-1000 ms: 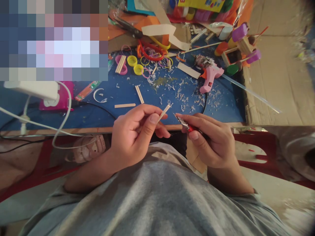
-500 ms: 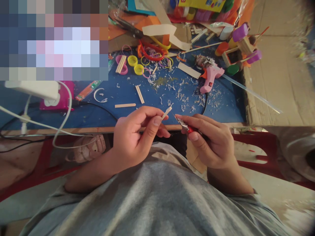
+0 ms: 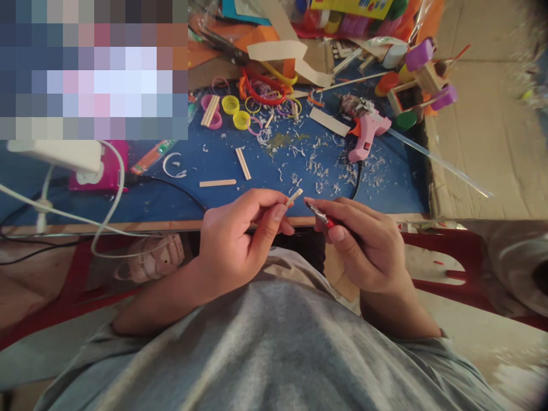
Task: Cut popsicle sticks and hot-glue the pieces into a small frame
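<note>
Between the thumb and fingers of my left hand (image 3: 244, 240) is a pale narrow wooden stick (image 3: 294, 197); its tip pokes out to the upper right and the rest is hidden in the hand. My right hand (image 3: 368, 245) grips a red-handled utility knife (image 3: 321, 216), its metal end angled toward the stick, a small gap apart. Both hands are above the near table edge. Beyond them on the blue table (image 3: 205, 160) lie a flat craft stick (image 3: 217, 183) and a small bundle of narrow sticks (image 3: 242, 164).
A pink glue gun (image 3: 366, 137) with a clear glue stick (image 3: 440, 162) lies at the right among white shavings. Yellow caps (image 3: 231, 104), red-handled scissors (image 3: 265, 94) and paper strips sit farther back. At left, white cables cross a magenta power block (image 3: 117, 165). Cardboard (image 3: 483, 142) covers the right side.
My left hand has shifted slightly right and down, bringing the stick nearer the knife. Less of the stick shows beyond the fingers. The right hand has hardly moved.
</note>
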Demonstrator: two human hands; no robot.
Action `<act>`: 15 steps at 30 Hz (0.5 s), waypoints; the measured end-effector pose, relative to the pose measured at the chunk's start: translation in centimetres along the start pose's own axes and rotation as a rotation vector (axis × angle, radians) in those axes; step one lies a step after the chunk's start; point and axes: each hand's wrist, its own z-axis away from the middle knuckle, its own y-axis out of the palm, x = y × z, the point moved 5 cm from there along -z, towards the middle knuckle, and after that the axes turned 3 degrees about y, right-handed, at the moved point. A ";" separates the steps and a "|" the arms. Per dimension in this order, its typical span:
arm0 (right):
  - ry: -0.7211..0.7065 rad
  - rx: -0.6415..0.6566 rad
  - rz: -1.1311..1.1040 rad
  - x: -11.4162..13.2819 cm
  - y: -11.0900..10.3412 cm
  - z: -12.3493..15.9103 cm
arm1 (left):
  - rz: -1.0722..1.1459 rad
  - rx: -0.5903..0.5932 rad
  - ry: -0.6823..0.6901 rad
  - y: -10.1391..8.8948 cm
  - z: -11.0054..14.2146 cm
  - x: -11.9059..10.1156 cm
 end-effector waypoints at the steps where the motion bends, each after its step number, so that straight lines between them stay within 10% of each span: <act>1: 0.009 -0.002 0.000 -0.1 0.0 0.0 | -0.003 0.005 -0.004 0.0 0.0 0.0; 15: 0.026 -0.004 0.007 -0.2 0.0 -0.1 | -0.050 0.055 -0.002 0.0 -0.2 -0.1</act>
